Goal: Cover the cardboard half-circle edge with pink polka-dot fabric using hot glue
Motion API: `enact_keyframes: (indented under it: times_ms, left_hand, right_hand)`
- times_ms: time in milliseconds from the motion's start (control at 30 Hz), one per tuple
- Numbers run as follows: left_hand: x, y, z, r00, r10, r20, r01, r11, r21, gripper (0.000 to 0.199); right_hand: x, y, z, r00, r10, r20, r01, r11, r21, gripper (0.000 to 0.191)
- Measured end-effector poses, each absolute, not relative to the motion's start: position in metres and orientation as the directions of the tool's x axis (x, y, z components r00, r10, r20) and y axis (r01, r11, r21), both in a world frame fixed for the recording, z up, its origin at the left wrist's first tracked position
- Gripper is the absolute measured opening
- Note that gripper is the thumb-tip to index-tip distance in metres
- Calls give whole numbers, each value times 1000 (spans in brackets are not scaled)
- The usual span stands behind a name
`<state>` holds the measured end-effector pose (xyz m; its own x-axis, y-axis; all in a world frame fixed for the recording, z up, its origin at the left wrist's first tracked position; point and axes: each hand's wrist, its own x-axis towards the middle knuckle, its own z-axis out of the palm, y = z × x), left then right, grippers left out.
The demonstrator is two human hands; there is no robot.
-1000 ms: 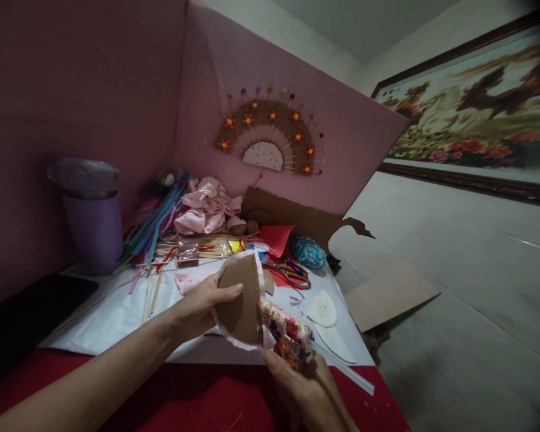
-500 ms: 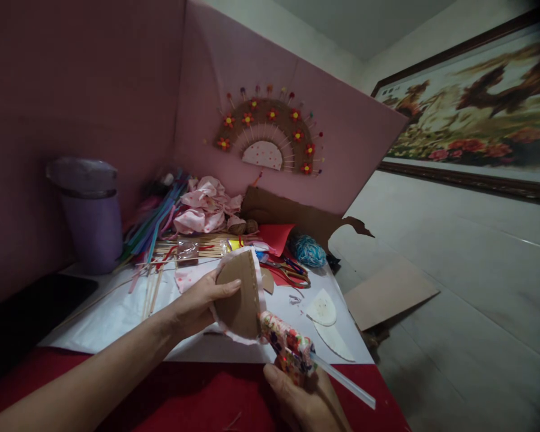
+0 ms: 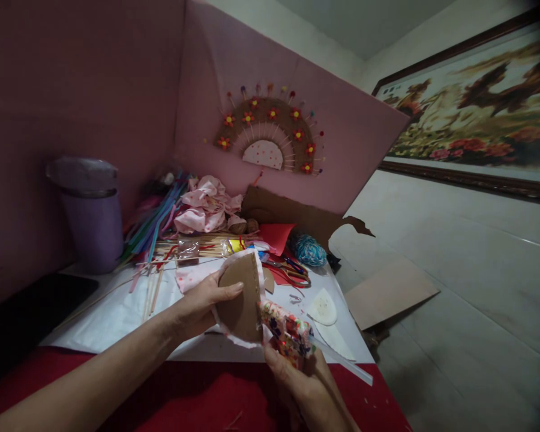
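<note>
Holding, left hand (image 3: 204, 303): one half-round of brown cardboard (image 3: 238, 297), clamped between your thumb on its face and the fingers beneath, pink-white cloth edging (image 3: 260, 273) around its border, the piece tilted above the desk (image 3: 184, 384). Right hand (image 3: 312, 384): fingers wrapped around one flower-patterned tool (image 3: 288, 333), apparently a glue gun, a translucent stick (image 3: 355, 367) protruding from its rear; your thumb lies near the lower end of the straight edge, the tool's front end close against that edge, so both hands appear occupied with the same border. Just beyond: spotted cloth (image 3: 189, 279); scissors (image 3: 297, 276) by red paper (image 3: 275, 239); blue yarn (image 3: 309, 251); a pale half-round (image 3: 323, 307) overlapping another pale piece. Farther left: thin sticks, crumpled spotted cloth (image 3: 207, 207), purple cup (image 3: 92, 225). Behind: flowered arch (image 3: 272, 114) on the pink panel (image 3: 342, 132). Hard to make out: your left fingertips, under the cardboard; your right fingers, behind the tool; its exact tip and any glue. Cut off: your right forearm, below; the framed picture (image 3: 468, 108), at right.
</note>
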<state>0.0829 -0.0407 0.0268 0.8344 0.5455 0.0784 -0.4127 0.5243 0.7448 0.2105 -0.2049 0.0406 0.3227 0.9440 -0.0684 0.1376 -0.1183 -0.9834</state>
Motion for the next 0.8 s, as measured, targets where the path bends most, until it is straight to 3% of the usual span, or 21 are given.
enact_keyframes:
  times_ms: [200,333,567,667,800]
  left_hand:
    - [82,-39,26,822,566,56,-405,513,757,35]
    - [82,-40,30,836,542,83,-408,515,753,33]
    - [83,-39,31,813,576,83,-438,511,739,43]
    - [83,-40,30,818,573,58,-421,527,739,38]
    - [82,-40,30,825,561,61,-410,522,748,42]
  right_hand:
    - [210,-210,37,328,941,-85,63,-111,-992,53]
    - [212,-218,29,354,923,-152,81,-192,-978,46]
    - [217,-225,23,343,902,-262,66,-301,-951,42]
    - [217,-223,27,348,906,-239,60,-276,-959,41]
    - [212,-216,35,339,936,-94,83,-130,-988,50]
